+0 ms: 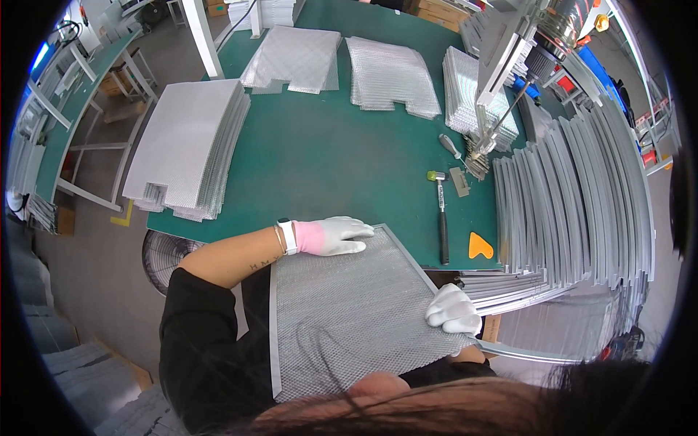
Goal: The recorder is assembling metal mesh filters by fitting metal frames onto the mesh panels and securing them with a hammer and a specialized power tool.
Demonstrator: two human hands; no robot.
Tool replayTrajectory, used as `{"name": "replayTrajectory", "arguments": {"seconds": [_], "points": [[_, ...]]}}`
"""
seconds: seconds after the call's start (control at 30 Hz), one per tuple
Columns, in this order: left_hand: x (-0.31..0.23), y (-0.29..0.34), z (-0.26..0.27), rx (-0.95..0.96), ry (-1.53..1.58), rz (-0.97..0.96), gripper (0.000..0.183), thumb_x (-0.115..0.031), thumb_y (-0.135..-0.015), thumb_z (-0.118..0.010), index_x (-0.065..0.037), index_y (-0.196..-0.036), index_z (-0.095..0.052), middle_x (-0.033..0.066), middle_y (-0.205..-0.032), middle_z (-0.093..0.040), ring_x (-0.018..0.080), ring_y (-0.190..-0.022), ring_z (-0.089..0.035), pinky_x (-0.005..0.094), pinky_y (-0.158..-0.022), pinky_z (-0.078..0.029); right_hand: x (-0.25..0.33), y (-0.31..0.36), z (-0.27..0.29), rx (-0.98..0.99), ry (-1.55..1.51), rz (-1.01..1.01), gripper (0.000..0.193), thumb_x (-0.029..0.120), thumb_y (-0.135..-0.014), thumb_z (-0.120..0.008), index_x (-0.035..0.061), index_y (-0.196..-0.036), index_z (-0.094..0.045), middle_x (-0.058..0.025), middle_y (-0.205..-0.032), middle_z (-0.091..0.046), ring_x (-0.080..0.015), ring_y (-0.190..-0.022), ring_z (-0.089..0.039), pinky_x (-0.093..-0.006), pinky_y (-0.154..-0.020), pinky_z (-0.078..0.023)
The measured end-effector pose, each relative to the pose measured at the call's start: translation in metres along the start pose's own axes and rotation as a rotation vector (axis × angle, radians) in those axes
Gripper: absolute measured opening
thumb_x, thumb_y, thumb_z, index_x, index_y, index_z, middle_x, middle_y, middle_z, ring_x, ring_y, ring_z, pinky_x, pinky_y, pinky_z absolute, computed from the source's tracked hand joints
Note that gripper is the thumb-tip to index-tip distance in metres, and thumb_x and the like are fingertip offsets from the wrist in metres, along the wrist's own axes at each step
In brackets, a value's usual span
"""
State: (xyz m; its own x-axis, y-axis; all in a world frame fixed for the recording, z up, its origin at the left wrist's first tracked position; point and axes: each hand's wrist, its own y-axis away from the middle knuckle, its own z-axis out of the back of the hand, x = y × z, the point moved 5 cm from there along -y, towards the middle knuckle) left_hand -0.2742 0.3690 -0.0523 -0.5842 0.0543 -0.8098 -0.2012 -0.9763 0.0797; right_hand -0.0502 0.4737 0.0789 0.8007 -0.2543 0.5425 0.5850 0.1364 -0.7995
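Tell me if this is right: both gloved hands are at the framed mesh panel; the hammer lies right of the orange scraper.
No: the head view shows the hammer left of the orange scraper. The left hand and right hand are at the framed mesh panel, as stated.

The location is a workshop, as indicated by the green-topped workbench [313, 163], hammer [443, 218], screwdriver [449, 146], mounted machine [556, 40], stacked mesh sheets [190, 138] and closely racked grey strips [574, 207] at the right.
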Motion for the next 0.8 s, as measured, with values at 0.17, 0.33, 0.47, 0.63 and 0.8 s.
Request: {"name": "replayTrajectory", "arguments": {"seconds": [0.17,0.33,0.47,0.63,0.8], "points": [[-0.015,0.019,0.017,-0.060,-0.011,0.104,0.051,-0.037,-0.102,-0.041,0.002,-0.133,-0.051,0.0196,-0.138,-0.053,0.0325,-0.131,-0.047,0.0412,-0.113,-0.034,-0.005,-0.019,-0.008,0.006,-0.083,0.033,0.034,0.009,-0.079,-0.065,0.0122,-0.058,-0.039,-0.0063,-0.061,-0.057,-0.0206,-0.047,-0.055,-0.0319,-0.046,-0.045],[-0.030,0.079,0.046,-0.082,0.188,0.217,0.052,-0.038,-0.102,-0.041,0.003,-0.130,-0.055,0.0192,-0.126,-0.062,0.0311,-0.120,-0.057,0.0408,-0.104,-0.043,-0.008,-0.014,0.006,-0.272,0.005,0.056,0.043,0.013,-0.082,-0.067,0.0135,-0.052,-0.037,-0.0046,-0.053,-0.054,-0.0189,-0.048,-0.057,-0.0302,-0.044,-0.042],[-0.109,0.147,0.083,-0.139,0.630,-0.868,0.086,-0.064,-0.080,-0.066,0.008,-0.126,-0.057,0.0295,-0.120,-0.061,0.0404,-0.117,-0.058,0.0506,-0.100,-0.045,-0.012,-0.053,0.013,-0.117,0.167,0.106,0.043,0.027,-0.090,-0.067,0.0125,-0.058,-0.042,0.0003,-0.055,-0.056,-0.0176,-0.055,-0.063,-0.0300,-0.049,-0.043],[-0.155,0.161,0.082,-1.188,0.007,-0.437,0.036,-0.027,-0.075,-0.080,0.003,-0.088,-0.067,0.0150,-0.080,-0.067,0.0297,-0.072,-0.065,0.0399,-0.067,-0.051,-0.067,-0.115,0.019,-0.436,0.303,-0.184,0.033,0.029,-0.092,-0.062,0.0032,-0.072,-0.058,-0.0082,-0.065,-0.060,-0.0196,-0.056,-0.055,-0.0326,-0.052,-0.041],[-0.144,0.155,0.089,-1.451,0.072,-0.464,0.006,-0.004,-0.083,-0.068,0.001,-0.085,-0.065,0.0116,-0.075,-0.067,0.0238,-0.066,-0.062,0.0348,-0.063,-0.051,-0.064,-0.123,0.015,-0.476,0.073,-0.119,0.023,0.022,-0.091,-0.068,0.0016,-0.082,-0.062,-0.0118,-0.072,-0.065,-0.0217,-0.059,-0.058,-0.0333,-0.056,-0.047]]}}
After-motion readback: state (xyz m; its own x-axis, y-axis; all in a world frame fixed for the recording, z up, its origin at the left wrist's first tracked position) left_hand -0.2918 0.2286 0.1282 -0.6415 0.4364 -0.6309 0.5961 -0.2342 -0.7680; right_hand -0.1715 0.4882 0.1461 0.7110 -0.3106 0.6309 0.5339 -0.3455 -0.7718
